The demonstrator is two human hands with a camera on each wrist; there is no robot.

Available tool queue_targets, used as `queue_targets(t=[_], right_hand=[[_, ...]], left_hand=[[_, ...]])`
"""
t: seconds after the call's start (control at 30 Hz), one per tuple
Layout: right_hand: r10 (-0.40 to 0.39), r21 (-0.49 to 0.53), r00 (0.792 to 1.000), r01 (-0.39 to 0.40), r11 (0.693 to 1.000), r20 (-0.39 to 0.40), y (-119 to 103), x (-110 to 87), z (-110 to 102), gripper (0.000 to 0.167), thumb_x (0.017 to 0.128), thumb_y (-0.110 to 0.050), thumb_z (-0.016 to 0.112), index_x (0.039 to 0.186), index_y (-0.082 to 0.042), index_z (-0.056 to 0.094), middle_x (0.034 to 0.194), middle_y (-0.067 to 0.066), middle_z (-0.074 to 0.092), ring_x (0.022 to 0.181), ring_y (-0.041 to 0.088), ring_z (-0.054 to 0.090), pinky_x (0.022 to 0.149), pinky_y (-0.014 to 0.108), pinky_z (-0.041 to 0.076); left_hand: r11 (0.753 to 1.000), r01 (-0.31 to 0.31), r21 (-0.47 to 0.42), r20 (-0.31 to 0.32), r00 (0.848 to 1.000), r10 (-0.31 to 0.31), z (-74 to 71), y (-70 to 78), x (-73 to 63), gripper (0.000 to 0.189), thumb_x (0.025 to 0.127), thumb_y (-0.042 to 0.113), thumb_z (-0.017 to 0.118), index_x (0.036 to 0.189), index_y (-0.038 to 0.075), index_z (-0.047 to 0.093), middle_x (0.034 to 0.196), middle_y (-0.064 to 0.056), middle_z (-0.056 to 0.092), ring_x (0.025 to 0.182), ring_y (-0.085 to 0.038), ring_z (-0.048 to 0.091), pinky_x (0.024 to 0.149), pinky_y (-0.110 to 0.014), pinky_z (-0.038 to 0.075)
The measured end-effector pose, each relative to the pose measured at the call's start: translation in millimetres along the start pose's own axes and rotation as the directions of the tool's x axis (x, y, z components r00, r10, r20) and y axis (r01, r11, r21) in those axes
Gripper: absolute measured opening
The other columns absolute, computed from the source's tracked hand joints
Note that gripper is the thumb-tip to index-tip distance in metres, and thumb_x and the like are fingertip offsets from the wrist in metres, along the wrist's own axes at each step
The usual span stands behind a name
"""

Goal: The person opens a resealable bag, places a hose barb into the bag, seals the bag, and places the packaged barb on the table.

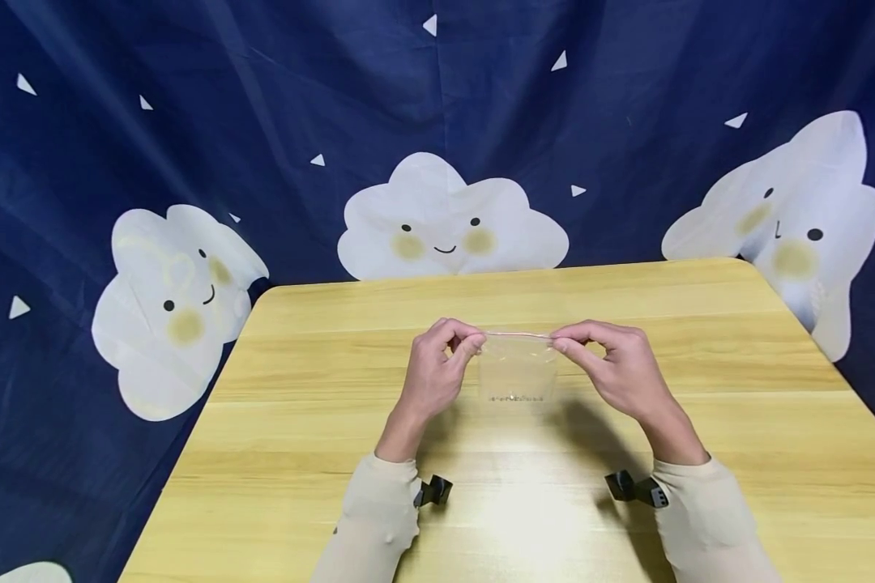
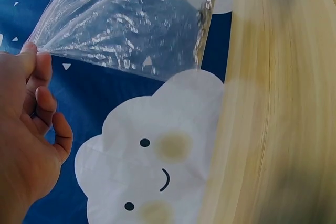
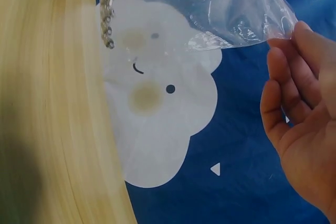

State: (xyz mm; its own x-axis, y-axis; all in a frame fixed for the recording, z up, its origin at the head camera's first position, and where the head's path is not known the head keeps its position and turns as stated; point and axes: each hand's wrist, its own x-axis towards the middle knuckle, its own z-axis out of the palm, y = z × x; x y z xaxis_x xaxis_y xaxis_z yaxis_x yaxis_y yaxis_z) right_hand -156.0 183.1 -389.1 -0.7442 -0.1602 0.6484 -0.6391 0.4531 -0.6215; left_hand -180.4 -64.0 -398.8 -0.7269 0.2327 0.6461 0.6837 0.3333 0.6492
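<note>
A clear plastic zip bag (image 1: 518, 368) hangs upright between the two hands, its top edge stretched taut and marked by a thin reddish line. Small shiny metallic pieces (image 3: 106, 17) lie in a row along the bag's bottom; their exact kind is too small to make out. My left hand (image 1: 437, 364) pinches the bag's top left corner between thumb and forefinger. At the top right corner, the thumb and forefinger of my right hand (image 1: 620, 364) pinch the other end. In the left wrist view the film (image 2: 131, 24) looks creased near the pinched corner.
A light wood table (image 1: 321, 421) spreads below the hands, with a bright glare near its front. Behind it hangs a dark blue curtain (image 1: 277, 105) printed with smiling white clouds (image 1: 445, 223) and small triangles. A small black camera (image 1: 433, 491) is strapped at each wrist.
</note>
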Motion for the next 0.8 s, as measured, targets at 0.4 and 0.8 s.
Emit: queue_targets(t=[0.4, 0.8], right_hand=[[-0.051, -0.024, 0.995, 0.049, 0.999, -0.082, -1.4, 2.8, -1.2, 0.009, 0.081, 0.000, 0.073, 0.082, -0.010, 0.073, 0.078, 0.007, 0.072, 0.071, -0.005, 0.056, 0.062, 0.012, 0.040], [-0.067, -0.035, 0.996, 0.065, 0.997, -0.054, -2.6, 1.5, 2.1, 0.010, 0.083, -0.002, 0.072, 0.085, -0.012, 0.073, 0.079, 0.006, 0.071, 0.075, -0.005, 0.058, 0.065, 0.011, 0.043]], left_hand=[[0.997, -0.052, 0.052, -0.022, 0.998, 0.053, -0.2, -1.5, 1.6, 0.006, 0.086, 0.014, 0.072, 0.091, 0.011, 0.073, 0.080, -0.003, 0.069, 0.064, -0.010, 0.047, 0.059, -0.024, 0.040], [0.996, -0.069, 0.049, -0.001, 0.998, 0.069, -1.4, 2.2, -0.1, 0.007, 0.092, 0.013, 0.065, 0.088, 0.009, 0.068, 0.082, -0.004, 0.067, 0.069, -0.015, 0.051, 0.064, -0.031, 0.044]])
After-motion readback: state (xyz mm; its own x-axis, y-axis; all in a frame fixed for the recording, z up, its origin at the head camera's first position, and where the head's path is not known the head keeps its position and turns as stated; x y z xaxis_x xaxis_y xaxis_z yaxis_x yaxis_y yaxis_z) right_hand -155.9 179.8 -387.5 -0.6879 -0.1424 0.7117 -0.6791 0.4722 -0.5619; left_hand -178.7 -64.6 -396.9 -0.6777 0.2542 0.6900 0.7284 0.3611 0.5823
